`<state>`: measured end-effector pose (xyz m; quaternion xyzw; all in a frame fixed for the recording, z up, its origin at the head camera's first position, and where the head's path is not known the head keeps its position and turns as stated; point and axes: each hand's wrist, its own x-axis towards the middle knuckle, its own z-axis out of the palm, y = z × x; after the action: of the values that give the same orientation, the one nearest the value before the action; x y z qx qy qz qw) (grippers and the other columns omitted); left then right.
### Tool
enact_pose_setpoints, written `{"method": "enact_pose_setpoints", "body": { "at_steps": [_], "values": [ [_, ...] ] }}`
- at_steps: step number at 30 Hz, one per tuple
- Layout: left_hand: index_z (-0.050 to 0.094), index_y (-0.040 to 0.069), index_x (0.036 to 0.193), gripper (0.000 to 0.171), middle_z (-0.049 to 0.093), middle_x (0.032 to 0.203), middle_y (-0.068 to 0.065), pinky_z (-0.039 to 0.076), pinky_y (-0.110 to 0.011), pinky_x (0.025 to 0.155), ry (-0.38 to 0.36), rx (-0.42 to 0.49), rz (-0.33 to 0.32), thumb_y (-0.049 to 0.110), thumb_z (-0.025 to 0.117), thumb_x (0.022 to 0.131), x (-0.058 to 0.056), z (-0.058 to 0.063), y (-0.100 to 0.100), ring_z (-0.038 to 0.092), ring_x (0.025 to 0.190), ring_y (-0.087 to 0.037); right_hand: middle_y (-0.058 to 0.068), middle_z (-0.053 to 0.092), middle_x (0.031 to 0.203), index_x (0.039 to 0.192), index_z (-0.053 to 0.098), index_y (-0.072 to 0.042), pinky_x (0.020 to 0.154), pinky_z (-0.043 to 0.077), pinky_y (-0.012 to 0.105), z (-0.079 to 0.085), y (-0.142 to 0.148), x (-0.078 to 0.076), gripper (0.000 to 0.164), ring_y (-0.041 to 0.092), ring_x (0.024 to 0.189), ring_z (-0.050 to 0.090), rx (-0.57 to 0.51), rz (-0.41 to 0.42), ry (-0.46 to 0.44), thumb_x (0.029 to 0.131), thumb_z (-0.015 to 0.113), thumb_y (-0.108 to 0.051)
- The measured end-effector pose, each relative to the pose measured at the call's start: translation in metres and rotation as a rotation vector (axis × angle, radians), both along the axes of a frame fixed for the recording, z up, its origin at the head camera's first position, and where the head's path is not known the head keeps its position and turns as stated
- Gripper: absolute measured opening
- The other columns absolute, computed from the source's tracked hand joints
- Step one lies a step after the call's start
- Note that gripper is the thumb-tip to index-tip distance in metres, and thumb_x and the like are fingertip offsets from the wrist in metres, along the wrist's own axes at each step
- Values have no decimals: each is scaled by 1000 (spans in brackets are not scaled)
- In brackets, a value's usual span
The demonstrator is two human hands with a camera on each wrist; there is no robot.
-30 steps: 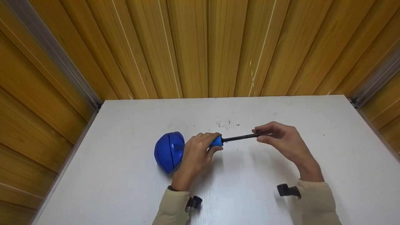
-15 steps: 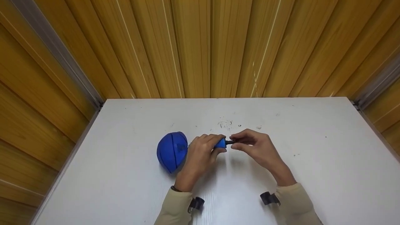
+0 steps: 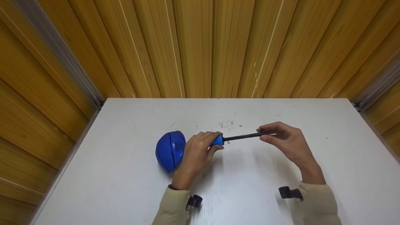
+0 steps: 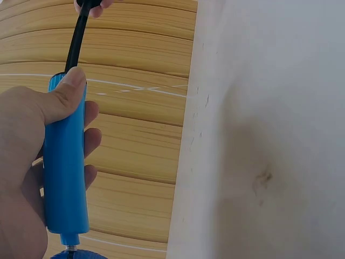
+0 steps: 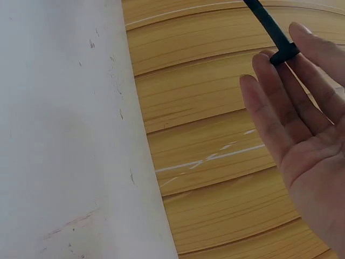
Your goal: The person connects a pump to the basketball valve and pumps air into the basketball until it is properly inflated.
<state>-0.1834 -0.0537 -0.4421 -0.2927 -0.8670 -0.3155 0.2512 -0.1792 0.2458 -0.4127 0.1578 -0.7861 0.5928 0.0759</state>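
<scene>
My left hand grips the blue barrel of a hand pump, thumb near its top end. From the barrel runs a black plunger rod, drawn well out. At its far end my right hand pinches the small black T-shaped handle between thumb and fingers. A blue ball with dark seams, somewhat misshapen, lies left of my left hand. In the left wrist view the pump's metal tip meets the ball, of which only the top shows. The left hand hides most of the barrel in the head view.
Everything is over a white table with dark scuff marks toward its back. Yellow wood-patterned panels stand behind and at both sides. Each sleeve carries a black wrist mount.
My right hand moved left, pushing the rod almost fully into the barrel, then back right, pulling it out again. The left hand and the ball stayed nearly in place.
</scene>
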Motion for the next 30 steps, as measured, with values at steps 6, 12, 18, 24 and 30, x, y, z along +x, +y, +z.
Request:
{"method": "enact_pose_setpoints", "body": {
  "at_steps": [6,12,18,24,30],
  "values": [
    [77,6,121,35,79,109,-5,57,-35,78,25,5,2,21,86,90,1,-1,4,72,93,-22,19,77,110,111,77,5,89,60,30,-6,-26,-1,25,20,98,77,-55,28,-37,87,83,8],
    [77,7,121,35,79,109,-5,57,-35,77,35,-9,-9,26,84,92,4,-2,8,72,93,-22,18,77,110,111,77,3,89,60,31,-16,-60,-2,23,21,100,76,-72,98,-22,89,83,3],
    [77,9,123,36,79,111,-3,57,-35,83,7,-6,-38,26,83,93,4,-1,7,72,96,-21,11,77,111,114,77,-4,87,61,33,-18,-65,0,25,23,100,76,-31,131,4,91,85,-6],
    [77,9,125,36,79,113,-3,58,-35,85,-27,-1,-37,25,82,94,2,1,2,72,97,-21,8,76,115,121,75,-5,89,60,32,-9,-43,0,30,21,102,75,70,97,52,92,84,-3],
    [77,10,125,34,79,112,-2,59,-36,83,-38,21,-2,20,84,93,-1,1,-4,72,95,-20,10,76,118,122,76,-2,92,58,27,0,-14,-1,31,18,107,71,62,27,89,92,79,7]
  ]
}}
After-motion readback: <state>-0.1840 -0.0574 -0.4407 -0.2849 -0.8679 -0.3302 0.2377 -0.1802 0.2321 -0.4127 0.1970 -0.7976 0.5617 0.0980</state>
